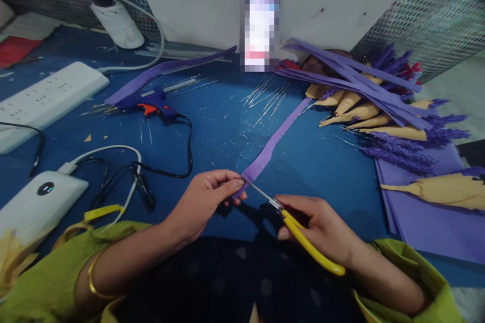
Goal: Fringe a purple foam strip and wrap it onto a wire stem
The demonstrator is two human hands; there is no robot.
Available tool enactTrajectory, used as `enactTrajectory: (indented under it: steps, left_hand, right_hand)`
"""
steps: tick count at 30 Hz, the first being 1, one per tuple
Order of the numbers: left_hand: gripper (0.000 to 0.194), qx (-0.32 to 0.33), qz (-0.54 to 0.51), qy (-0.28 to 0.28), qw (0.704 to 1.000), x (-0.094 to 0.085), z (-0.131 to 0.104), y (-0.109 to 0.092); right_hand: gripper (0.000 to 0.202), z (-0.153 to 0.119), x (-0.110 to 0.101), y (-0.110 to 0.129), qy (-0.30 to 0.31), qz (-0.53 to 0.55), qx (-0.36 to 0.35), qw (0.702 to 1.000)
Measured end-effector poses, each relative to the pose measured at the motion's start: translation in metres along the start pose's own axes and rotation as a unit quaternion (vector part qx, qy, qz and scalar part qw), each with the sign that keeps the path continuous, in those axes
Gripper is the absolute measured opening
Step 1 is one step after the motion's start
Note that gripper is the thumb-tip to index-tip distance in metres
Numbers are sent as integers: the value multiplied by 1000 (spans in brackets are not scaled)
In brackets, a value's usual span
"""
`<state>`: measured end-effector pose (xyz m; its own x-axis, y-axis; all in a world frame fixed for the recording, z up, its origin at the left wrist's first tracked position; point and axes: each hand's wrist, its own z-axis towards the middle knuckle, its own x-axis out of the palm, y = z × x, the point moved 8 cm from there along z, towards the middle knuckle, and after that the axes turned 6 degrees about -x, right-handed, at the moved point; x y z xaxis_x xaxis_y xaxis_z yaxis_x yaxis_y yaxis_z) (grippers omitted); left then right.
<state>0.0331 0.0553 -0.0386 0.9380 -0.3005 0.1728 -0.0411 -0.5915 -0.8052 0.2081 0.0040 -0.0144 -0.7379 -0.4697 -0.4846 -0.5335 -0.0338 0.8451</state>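
Note:
My left hand (215,192) pinches the near end of a purple crepe-like strip (269,151), which runs away across the blue table toward the right. In my right hand (322,222) is a pair of yellow-handled pliers (310,247), tilted with the head toward my left fingertips. A thin length of metal (259,191) spans from the pliers' head to the pinched strip. Whether it is wire or part of the tool, I cannot tell. The strip's end shows just below my left thumb.
Left, a glue gun (151,101) lies near another purple strip (166,68), a power strip (56,96) and a power bank (45,207). Loose wires (265,93) lie ahead. Right are wrapped lavender bunches (401,149), cut strips (359,75) and purple sheets (435,222). A blurred phone (259,30) stands behind.

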Motion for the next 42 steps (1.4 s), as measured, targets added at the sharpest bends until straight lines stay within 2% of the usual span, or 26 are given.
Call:
enactTrajectory:
  steps: [9,15,20,23,42]
  left_hand:
    - [17,-14,-15,18,1000,2,2,4]
    - [13,-23,-10,-5,1000,0,1,4]
    - [11,-5,-18,-39,999,-5,0,0]
    - [12,-5,-21,-45,999,-7,0,0]
    - [12,-5,-21,-38,999,-6,0,2]
  right_hand:
    - [34,0,2,-2,11,37,20,999]
    - [35,0,-4,0,-31,-50,-6,998]
    - [48,-2,-7,4,-49,-129,-17,990]
    - [48,-2,-8,6,-52,-149,-31,987]
    - [34,-1,-4,8,-36,-125,-25,991]
